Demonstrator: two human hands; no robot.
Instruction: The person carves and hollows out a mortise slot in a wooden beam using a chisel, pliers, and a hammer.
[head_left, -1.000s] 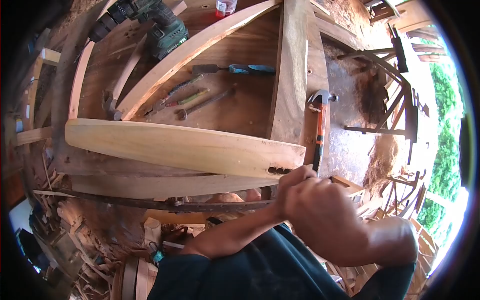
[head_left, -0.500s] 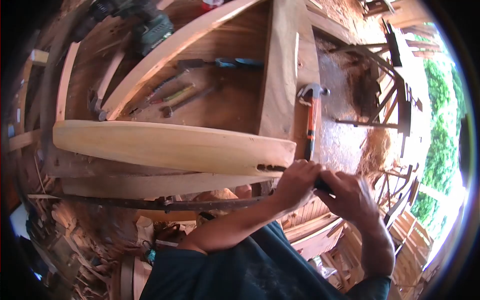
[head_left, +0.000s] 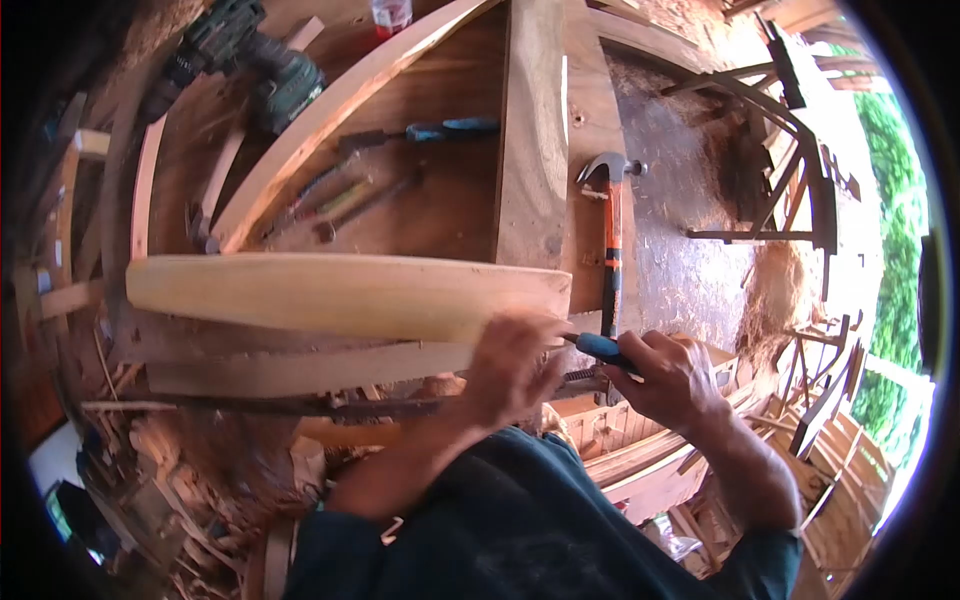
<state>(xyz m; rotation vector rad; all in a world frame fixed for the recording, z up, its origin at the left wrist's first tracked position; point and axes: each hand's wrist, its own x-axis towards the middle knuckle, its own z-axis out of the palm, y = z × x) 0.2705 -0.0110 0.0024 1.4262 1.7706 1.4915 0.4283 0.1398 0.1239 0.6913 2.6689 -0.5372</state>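
Note:
A long, pale shaped piece of wood (head_left: 330, 295) lies across the bench, its right end near my hands. My right hand (head_left: 672, 375) is closed around the blue handle of a chisel (head_left: 605, 349), which points left toward that end of the wood. Its thin metal shank shows, but my left hand hides the tip. My left hand (head_left: 515, 365) is at the front edge of the wood near its right end, smeared by motion, so its finger position is unclear. A claw hammer (head_left: 613, 230) with an orange and black handle lies just beyond the chisel.
A green cordless drill (head_left: 285, 85) sits at the back left. Beyond the wood lie another blue-handled tool (head_left: 450, 130), a curved wooden strip (head_left: 330, 110) and a wide board (head_left: 530, 140). A metal bar clamp (head_left: 370, 407) runs along the front. Shavings (head_left: 775, 290) lie at right.
My left hand has moved left, away from my right hand and onto the wood's end. More of the chisel's blue handle shows. The view has shifted slightly.

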